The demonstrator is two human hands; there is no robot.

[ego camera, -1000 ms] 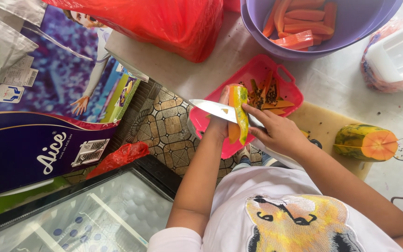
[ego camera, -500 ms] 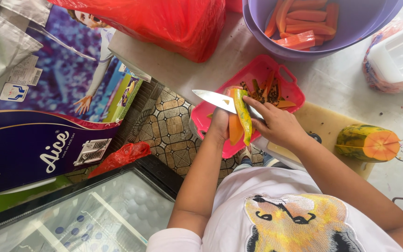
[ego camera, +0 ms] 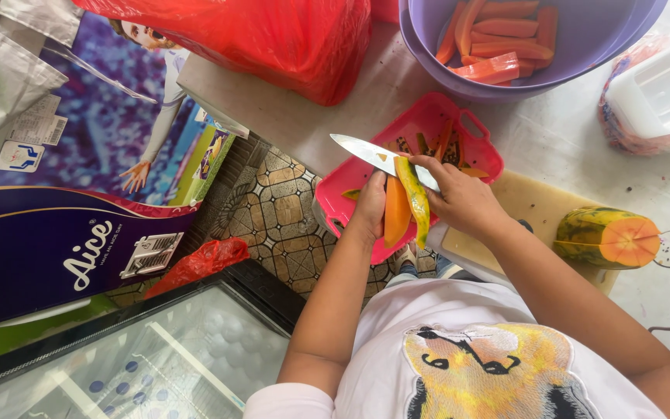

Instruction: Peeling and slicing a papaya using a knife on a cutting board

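Left hand [ego camera: 370, 209] cups a long orange papaya slice [ego camera: 395, 209]; right hand [ego camera: 459, 198] is closed on a steel kitchen knife [ego camera: 374, 155], blade under a loose yellow-green strip of skin [ego camera: 414, 200].

Step, as judged: peeling, over the pink plastic tray [ego camera: 335, 198]. Next calls for a shallow cut along the skin.

Slice long axis runs 12 to 6 o'clock; blade tip points to 10 o'clock.

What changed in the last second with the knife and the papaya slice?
The knife in the right hand has slid further along the papaya slice, its blade now reaching out to the left, and more peel hangs loose. The left hand still holds the slice. Pink tray, purple bowl and cut papaya are unmoved.
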